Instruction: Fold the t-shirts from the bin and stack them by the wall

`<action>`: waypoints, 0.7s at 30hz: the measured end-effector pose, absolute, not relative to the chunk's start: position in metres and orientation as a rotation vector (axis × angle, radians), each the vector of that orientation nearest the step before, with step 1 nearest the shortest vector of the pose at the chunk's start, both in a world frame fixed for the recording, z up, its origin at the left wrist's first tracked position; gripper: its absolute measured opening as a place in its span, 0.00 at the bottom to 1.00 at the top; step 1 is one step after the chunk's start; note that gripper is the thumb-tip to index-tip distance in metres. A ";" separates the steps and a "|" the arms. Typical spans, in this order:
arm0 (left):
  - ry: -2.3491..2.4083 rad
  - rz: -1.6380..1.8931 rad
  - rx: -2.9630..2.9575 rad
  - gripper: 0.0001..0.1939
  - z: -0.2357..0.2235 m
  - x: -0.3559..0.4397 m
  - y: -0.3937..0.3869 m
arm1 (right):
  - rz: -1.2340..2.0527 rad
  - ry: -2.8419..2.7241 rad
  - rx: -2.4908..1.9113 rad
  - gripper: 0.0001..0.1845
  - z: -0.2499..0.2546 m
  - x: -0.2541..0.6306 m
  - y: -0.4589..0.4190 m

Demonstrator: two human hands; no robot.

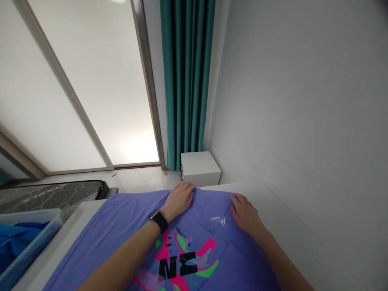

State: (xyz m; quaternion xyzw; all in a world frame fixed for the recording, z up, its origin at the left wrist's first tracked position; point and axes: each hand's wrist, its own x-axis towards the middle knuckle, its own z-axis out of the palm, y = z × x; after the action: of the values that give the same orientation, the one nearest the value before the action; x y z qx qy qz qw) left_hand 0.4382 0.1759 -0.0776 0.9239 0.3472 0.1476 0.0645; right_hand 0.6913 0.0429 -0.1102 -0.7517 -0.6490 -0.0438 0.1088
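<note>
The left hand (178,201) lies palm down at the far edge of the purple T-shirt (121,238), its fingers a little curved on the cloth. I cannot tell if this grip really pinches the fabric or only presses on it. A black watch (159,221) sits on that wrist. The right hand (245,213) lies open and flat on the shirt, holding nothing, just beside a small white logo (218,220).

The shirt is spread on the white bench (291,246), and its far edge comes near the bench's far edge. Its lower part leaves the view, so I cannot tell its long axis surely. The left hand is nearer to the wide part that reaches toward the bench's left edge. A pink, green and black print (184,258) lies between the arms.

Near the left edge of the bench stands a plastic bin (32,238) with blue cloth (18,242) inside.
</note>
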 end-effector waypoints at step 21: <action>1.202 0.336 2.838 0.28 -0.116 0.436 0.162 | -0.053 -1.891 -2.376 0.39 -0.141 0.677 0.067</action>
State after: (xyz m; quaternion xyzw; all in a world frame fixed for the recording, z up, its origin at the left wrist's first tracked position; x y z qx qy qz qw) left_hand 0.4363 0.1624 -0.1159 0.9152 0.3876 0.1082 0.0207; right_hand 0.6775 0.0672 -0.1411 -0.7813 -0.6217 -0.0174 0.0523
